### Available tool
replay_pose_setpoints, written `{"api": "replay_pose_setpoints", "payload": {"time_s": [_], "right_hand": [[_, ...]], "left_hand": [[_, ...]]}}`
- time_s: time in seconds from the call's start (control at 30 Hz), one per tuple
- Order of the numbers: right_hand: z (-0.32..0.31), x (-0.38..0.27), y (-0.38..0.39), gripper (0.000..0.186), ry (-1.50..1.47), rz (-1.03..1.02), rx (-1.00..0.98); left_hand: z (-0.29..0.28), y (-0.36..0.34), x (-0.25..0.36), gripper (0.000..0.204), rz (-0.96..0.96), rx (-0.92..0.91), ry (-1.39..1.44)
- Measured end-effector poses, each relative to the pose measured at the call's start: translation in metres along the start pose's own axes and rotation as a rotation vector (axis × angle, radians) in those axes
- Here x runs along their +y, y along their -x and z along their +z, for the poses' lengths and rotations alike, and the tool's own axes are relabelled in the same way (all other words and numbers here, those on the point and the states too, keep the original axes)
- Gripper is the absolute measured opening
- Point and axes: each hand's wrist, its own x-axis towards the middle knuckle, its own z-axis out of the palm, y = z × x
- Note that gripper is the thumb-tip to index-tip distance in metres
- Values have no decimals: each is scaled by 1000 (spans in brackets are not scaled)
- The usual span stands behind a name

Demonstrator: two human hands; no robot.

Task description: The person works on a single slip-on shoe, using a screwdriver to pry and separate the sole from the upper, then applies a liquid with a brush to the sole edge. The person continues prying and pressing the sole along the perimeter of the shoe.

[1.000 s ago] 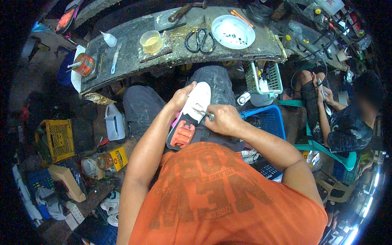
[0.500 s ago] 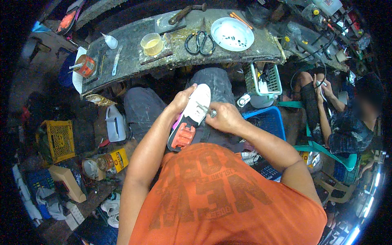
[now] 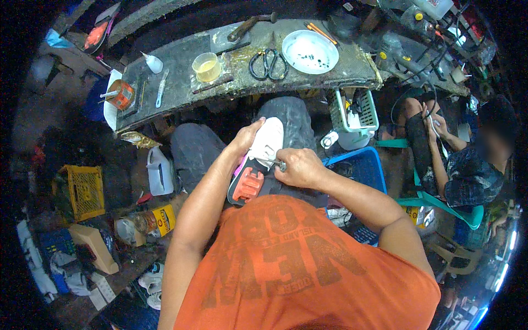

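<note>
In my lap lies a white-topped slipper or shoe (image 3: pixel 268 132), with a dark sole, a pink edge and an orange-red shoe last (image 3: pixel 248 185) at its near end. My left hand (image 3: pixel 246 137) is closed on its left side, the thumb near the toe end. On the right, my right hand (image 3: pixel 301 167) makes a fist around a thin metal awl-like tool (image 3: pixel 265 160). The tool's shaft reaches left across the near edge of the white upper, by some cut-out straps. Whether its tip pierces the upper I cannot tell.
The workbench (image 3: pixel 181 88) ahead carries scissors (image 3: pixel 268 64), a white plate with dark bits (image 3: pixel 311 51), a cup of yellowish liquid (image 3: pixel 207 67), a hammer (image 3: pixel 252 26) and a glue can (image 3: pixel 120 94). A green basket (image 3: pixel 353 113), a blue crate (image 3: pixel 367 168) and another person (image 3: pixel 467 170) are at right.
The awl-like tool now lies across the upper's near edge, its shaft pointing left. My right hand has shifted slightly left and toward me. My left hand keeps its hold on the shoe.
</note>
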Motion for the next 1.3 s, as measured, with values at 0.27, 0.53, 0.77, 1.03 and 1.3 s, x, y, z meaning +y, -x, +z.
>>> {"api": "replay_pose_setpoints", "payload": {"time_s": [0.27,0.53,0.77,1.03,1.3], "right_hand": [[-25,19,-3,31,-484,244,220],[-47,-24,17,24,-823,302,106],[-28,-49,6,20,-1099,301,-199],[-24,-43,-14,38,-727,98,-50],[-38,-3,2,28,-669,284,15]], "left_hand": [[9,39,59,72,297,-151,249],[20,112,17,76,871,52,568],[-30,203,-34,119,345,-323,785],[-52,143,-26,85,-152,-269,289],[-33,60,-21,67,-34,-499,710]]}}
